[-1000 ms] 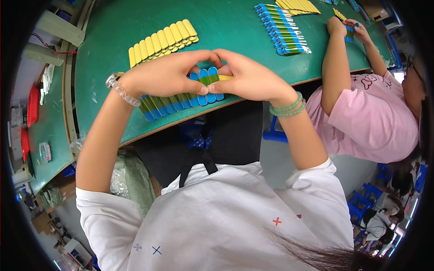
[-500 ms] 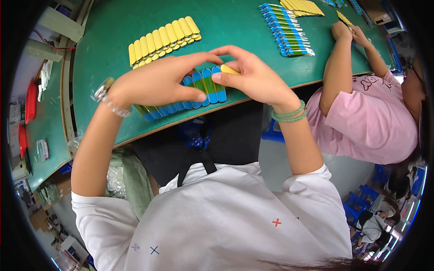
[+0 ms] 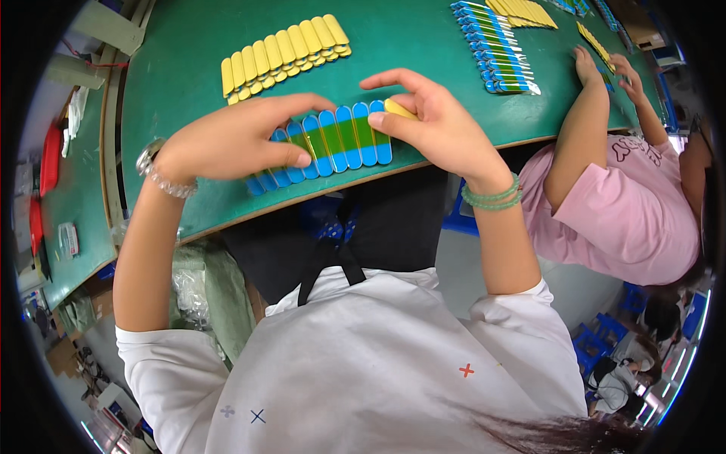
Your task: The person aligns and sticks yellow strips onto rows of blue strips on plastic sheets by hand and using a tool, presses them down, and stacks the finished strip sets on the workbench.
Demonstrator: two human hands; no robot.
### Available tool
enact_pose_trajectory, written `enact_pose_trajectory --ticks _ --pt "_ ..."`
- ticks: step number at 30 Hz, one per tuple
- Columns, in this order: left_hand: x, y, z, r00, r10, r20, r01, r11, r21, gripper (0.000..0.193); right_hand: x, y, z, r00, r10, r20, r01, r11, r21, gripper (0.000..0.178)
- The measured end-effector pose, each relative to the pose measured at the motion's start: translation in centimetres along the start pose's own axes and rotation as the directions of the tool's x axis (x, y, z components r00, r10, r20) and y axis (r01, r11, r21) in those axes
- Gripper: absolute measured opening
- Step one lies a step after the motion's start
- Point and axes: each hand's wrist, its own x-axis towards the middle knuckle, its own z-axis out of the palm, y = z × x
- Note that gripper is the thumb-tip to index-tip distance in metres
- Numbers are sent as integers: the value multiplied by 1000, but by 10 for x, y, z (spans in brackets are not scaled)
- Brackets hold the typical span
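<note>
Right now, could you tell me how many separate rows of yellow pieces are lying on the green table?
2: one row beyond the left hand, and one at the far edge, cut off by the frame. The right hand holds a single yellow piece.

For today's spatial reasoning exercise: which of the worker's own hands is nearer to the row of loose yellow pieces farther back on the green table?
Left. The left hand lies just in front of the yellow pieces, resting on the blue and green row; the right hand sits off to their right.

Left hand (image 3: 234, 144) lay flat on a row of blue cells (image 3: 333, 144) banded green, near the front edge of the green bench (image 3: 181, 60). Right hand (image 3: 439, 125) pinched a yellow cell (image 3: 399, 109) at the row's right end. Yellow cells (image 3: 283, 49) lay farther back.
</note>
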Motion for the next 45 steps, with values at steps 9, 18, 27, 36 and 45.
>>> enact_pose_trajectory --ticks 9,18,27,36,45 --pt "6 -12 4 990 140 19 -137 982 -133 55 1 0 1 999 51 9 -51 999 15 36" --pt "-22 -22 33 938 -1 -345 -89 966 -245 35 0 -6 2 998 60 -8 -60 998 -9 32" --pt "-46 -24 55 853 -374 -363 -67 612 -788 44 -1 10 8 991 -122 -63 112 984 -142 25" --pt "-65 -15 81 773 18 -634 -94 992 -87 35 -16 1 8 964 -260 56 256 848 -465 30" --pt "-66 -34 86 605 580 -545 27 669 743 25 -20 20 2 766 -591 254 472 248 -846 23"
